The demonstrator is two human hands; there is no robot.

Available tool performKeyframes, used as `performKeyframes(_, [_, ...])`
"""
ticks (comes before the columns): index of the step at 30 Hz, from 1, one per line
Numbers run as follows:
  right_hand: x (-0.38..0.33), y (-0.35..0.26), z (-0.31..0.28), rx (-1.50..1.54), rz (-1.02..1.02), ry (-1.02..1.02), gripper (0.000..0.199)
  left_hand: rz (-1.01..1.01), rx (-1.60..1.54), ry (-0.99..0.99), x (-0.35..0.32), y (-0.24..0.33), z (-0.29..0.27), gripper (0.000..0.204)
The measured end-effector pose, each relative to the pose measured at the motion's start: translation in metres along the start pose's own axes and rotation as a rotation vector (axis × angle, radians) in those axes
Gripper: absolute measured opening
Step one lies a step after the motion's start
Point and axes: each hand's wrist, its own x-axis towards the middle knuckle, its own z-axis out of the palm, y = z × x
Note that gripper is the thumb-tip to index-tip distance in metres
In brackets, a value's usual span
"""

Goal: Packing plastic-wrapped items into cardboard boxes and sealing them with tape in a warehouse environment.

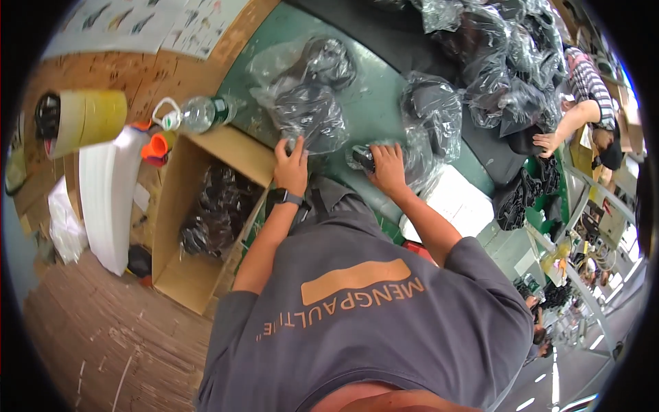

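Currently logged, from my remote seat:

Item one: left hand (292,168), fingers spread and pressed flat on the edge of a crinkled clear plastic bag holding dark parts (312,113), which lies on the green worktop (374,103).

Item two: right hand (388,167), fingers curled around a small dark round part (362,158), partly inside a second clear bag of dark goods (432,113) just beside it.

Handling, as I judge it: film is thin, slippery, soft and easily torn; contents look light but lumpy. Best taken by the bag's loose mouth, not the bulge.

Nearby: open brown cardboard box with bagged dark pieces (206,213), clear plastic bottle (202,113), another person's hand (547,142) well apart.

Unclear: what the dark parts are; right fingertips are hidden beneath the film.
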Motion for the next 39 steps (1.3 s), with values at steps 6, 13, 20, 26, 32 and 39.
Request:
performKeyframes(6, [-0.058, 0.02, 0.019, -0.01, -0.273, 0.143, 0.052, -0.108, -0.157, -0.068, -0.029, -0.019, 0.018, 0.061])
performKeyframes(13, [-0.047, -0.003, 0.054, 0.113, 0.627, 0.434, 0.112, -0.384, -0.194, -0.091, 0.032, -0.005, 0.08, 0.142])
performKeyframes(20, [-0.067, -0.004, 0.037, 0.692, 0.941, 0.411, 0.134, -0.234, -0.262, -0.193, 0.073, -0.063, 0.093, 0.081])
performKeyframes(26, [-0.25, 0.016, 0.032, 1.238, 0.983, 0.754, 0.12, -0.116, -0.657, -0.83, -0.053, 0.062, 0.013, 0.056])
performKeyframes(32, [-0.439, 0.126, -0.007, 1.271, 1.139, 1.323, 0.099, 0.198, -0.517, -1.26, -0.153, 0.28, 0.107, 0.068])
performKeyframes(39, [-0.574, 0.396, 0.059, 0.93, 1.38, 1.009, 0.119, 0.322, -0.247, -1.263, -0.218, 0.47, 0.401, 0.066])
